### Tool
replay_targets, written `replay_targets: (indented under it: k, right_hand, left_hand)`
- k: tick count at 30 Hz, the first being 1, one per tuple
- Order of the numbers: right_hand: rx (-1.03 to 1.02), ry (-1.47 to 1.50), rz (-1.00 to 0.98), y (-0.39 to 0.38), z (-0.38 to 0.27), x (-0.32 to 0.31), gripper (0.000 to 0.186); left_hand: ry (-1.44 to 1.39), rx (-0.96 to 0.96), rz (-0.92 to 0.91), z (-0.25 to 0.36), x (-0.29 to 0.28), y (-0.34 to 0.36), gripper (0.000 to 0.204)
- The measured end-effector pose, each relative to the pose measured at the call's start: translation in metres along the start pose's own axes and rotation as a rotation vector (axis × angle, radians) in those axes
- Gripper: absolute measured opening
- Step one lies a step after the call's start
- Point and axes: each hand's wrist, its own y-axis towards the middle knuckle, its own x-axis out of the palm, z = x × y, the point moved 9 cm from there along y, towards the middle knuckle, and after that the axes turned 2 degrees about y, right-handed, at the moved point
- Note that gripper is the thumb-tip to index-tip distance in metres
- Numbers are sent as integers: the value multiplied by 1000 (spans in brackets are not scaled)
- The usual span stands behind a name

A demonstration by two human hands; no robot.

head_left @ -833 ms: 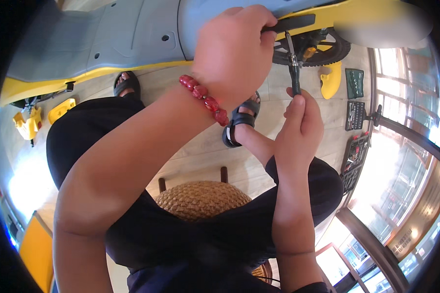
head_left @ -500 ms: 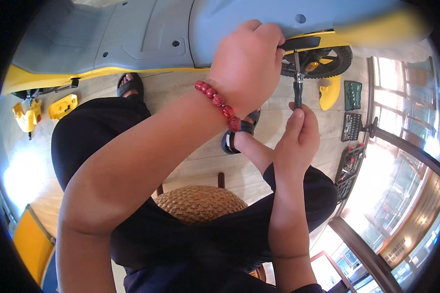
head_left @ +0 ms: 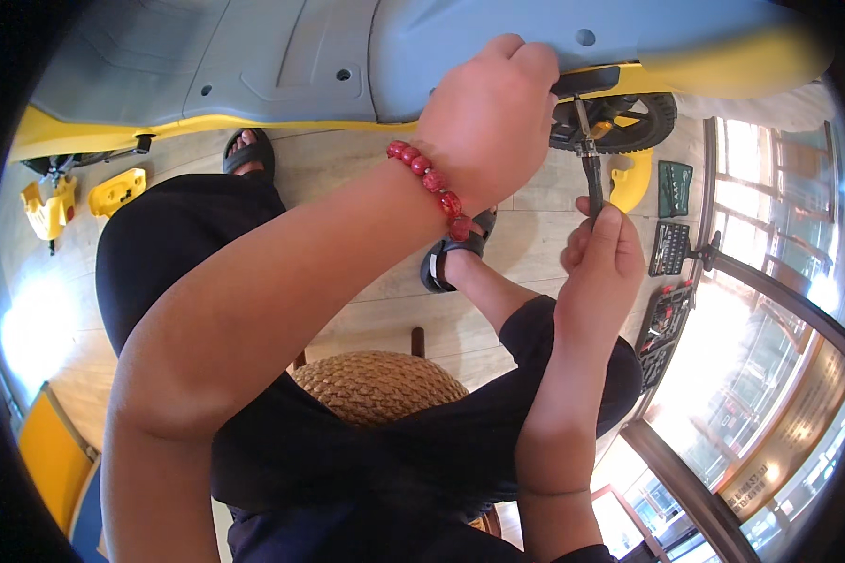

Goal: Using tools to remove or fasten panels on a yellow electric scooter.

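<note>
My left hand (head_left: 493, 117), with a red bead bracelet (head_left: 430, 183) at its wrist, is closed on a black plastic strip (head_left: 590, 80) at the yellow lower edge of a large blue-grey shell (head_left: 460, 47). Its fingertips are partly hidden behind the hand. In my right hand (head_left: 606, 249) is a slim screwdriver (head_left: 592, 174) with a dark handle, pinched between thumb and fingers. Its metal shaft points up and away, reaching the underside of the strip. Behind the shaft shows a black spoked wheel (head_left: 652, 127) with a treaded tyre.
Yellow plastic parts lie on the wooden floor: a curved one (head_left: 632, 178) at right, a tray-like one (head_left: 117, 191) at left. Tool cases (head_left: 668, 249) line the right side, by windows. A woven stool (head_left: 380, 387) stands between my legs.
My right hand has shifted slightly right, tilting the screwdriver's handle that way. My left hand has moved a little right with the view and keeps its grip at the strip.
</note>
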Motion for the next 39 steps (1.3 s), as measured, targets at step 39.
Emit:
replay_targets:
  k: [39]
  right_hand:
    - [677, 1180, -591, -24, 12, 62, 31]
  left_hand:
    - [131, 86, -81, 3, 2, 1, 16]
